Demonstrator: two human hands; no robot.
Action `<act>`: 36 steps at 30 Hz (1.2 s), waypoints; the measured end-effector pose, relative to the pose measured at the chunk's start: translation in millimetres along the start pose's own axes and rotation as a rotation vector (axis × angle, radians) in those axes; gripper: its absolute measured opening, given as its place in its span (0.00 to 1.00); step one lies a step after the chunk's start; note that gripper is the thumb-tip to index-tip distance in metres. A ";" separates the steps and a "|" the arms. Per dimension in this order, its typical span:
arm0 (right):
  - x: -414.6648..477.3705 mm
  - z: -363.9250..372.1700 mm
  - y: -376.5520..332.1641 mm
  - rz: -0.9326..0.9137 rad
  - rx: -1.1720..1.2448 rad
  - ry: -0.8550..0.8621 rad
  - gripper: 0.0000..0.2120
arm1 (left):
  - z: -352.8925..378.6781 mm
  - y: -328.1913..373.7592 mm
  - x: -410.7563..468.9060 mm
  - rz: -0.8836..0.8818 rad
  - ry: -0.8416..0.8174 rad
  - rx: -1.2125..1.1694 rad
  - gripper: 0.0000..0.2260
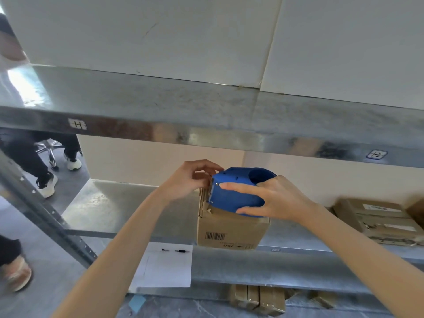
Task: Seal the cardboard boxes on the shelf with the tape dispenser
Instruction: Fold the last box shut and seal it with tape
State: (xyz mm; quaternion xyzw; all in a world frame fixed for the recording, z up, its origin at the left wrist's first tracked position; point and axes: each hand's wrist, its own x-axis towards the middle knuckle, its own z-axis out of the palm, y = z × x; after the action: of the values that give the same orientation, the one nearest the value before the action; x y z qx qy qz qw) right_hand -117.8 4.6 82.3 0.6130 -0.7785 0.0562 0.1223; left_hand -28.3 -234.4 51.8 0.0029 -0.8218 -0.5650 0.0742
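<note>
A blue tape dispenser point(236, 191) rests on top of a small cardboard box point(231, 230) at the front edge of the middle metal shelf point(119, 207). My right hand point(273, 198) grips the dispenser from the right, index finger stretched along its side. My left hand point(195, 177) pinches at the dispenser's toothed left end, where the tape end is; the tape itself is too small to make out. The box shows a barcode on its front face.
More flat cardboard boxes point(378, 219) lie at the right of the same shelf. The upper shelf beam point(206, 131) hangs just above my hands. A white paper sheet point(165, 267) hangs on the shelf front. Boxes point(259, 299) sit on the floor below. People's legs point(46, 161) are at the left.
</note>
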 end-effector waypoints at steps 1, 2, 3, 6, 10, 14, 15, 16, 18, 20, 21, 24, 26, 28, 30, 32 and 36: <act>0.2 -0.2 -0.3 0.003 -0.002 -0.009 0.28 | 0.9 -0.1 0.3 0.015 0.012 0.011 0.17; 0.6 -0.6 0.1 0.015 -0.008 -0.022 0.29 | 2.1 -0.1 0.7 0.027 0.031 0.017 0.17; 1.3 -1.3 0.5 0.035 -0.013 -0.037 0.29 | 3.2 -0.5 1.2 0.033 0.056 0.018 0.18; 3.0 -5.0 1.5 0.104 0.012 -0.069 0.32 | 5.4 -4.7 3.8 0.046 0.157 0.005 0.22; 5.5 -11.5 3.4 0.096 0.100 -0.161 0.32 | 14.3 -2.7 5.2 0.048 0.280 -0.006 0.20; -6.1 -22.3 12.2 0.105 0.109 -0.172 0.30 | 9.0 -4.8 -7.0 0.047 0.377 -0.095 0.17; -12.7 -25.3 16.9 0.108 0.089 -0.176 0.30 | 0.6 -10.5 -12.3 0.030 0.422 -0.122 0.17; -20.8 -27.8 21.6 0.122 0.085 -0.180 0.30 | -9.2 -17.4 -19.4 0.002 0.452 -0.148 0.17; -34.5 -29.9 29.9 0.155 0.105 -0.201 0.30 | -22.3 -25.7 -32.8 -0.051 0.447 -0.182 0.16; -43.2 -29.6 34.6 0.177 0.168 -0.222 0.30 | -23.3 -27.8 -36.8 -0.059 0.408 -0.165 0.16; -46.8 -29.0 36.5 0.193 0.201 -0.213 0.30 | -19.8 -26.9 -35.8 -0.046 0.403 -0.141 0.16; -53.3 -29.4 45.1 0.256 0.315 -0.189 0.31 | -3.2 -22.4 -30.2 0.013 0.372 -0.104 0.18; -56.7 -29.9 51.8 0.295 0.407 -0.186 0.29 | 6.4 -23.8 -27.0 0.037 0.307 -0.034 0.25; -58.1 -29.6 58.4 0.330 0.482 -0.194 0.28 | 15.2 -25.9 -23.6 0.076 0.274 0.131 0.34; -57.2 -32.0 60.4 0.374 0.594 -0.173 0.28 | 21.4 -26.3 -18.4 0.091 0.294 0.196 0.38; -54.6 -32.4 62.1 0.376 0.656 -0.177 0.28 | 24.0 -28.4 -14.2 0.086 0.324 0.195 0.39; -48.0 -29.8 70.0 0.385 0.683 -0.245 0.27 | 31.0 -32.4 -11.4 0.038 0.319 0.265 0.36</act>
State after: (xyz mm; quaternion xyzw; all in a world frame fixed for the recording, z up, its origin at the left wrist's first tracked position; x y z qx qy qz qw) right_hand -171.4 73.7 103.0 0.4635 -0.8245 0.2599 -0.1944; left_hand -23.5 -216.3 9.5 0.0865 -0.8668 -0.4426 0.2129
